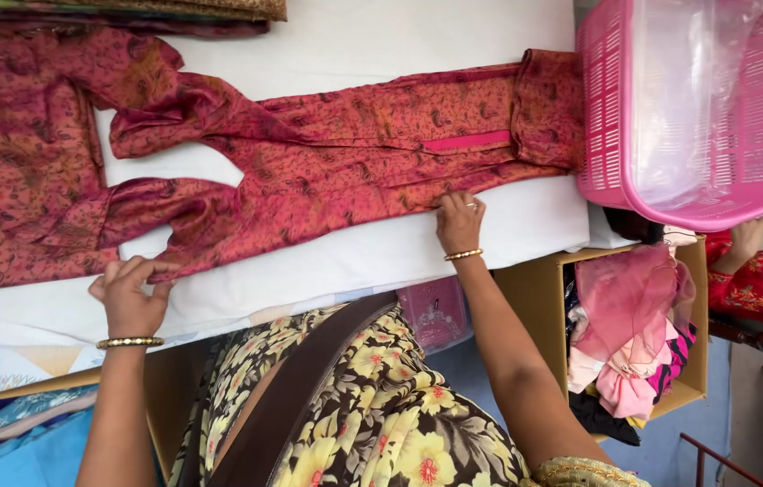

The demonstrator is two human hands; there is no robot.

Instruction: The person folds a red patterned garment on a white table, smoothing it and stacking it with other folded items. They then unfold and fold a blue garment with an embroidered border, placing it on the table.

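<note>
A long red patterned cloth (309,171) lies spread across a white-covered table (354,261), stretching from beyond the left hand to past the right. The left hand (126,296) is closed in a pinch on the near edge of the cloth where it bunches, thumb and fingers gathered round a fold. The right hand (460,223) lies flat on the near edge farther along, fingers spread and pressing the fabric down rather than gripping it. The two hands are well apart, both on the same edge. Each wrist carries a gold bangle (129,342).

The cloth looks thin, light and quite limp: it creases into soft ridges between the hands and drapes with no stiffness. Its sheen suggests a smooth weave that would likely slide easily on the sheet beneath, so a pull at one point would probably drag the rest askew. A hemmed edge or corner seems the surest place to hold it, with both hands on the same edge to keep it straight; a pinch in the middle would only bunch it up.

Beyond the right hand stands a pink plastic basket (602,108) with a clear bag inside, touching the end of the cloth. Below that hand, an open cardboard box (539,289) holds folded pink clothes (629,307).
</note>
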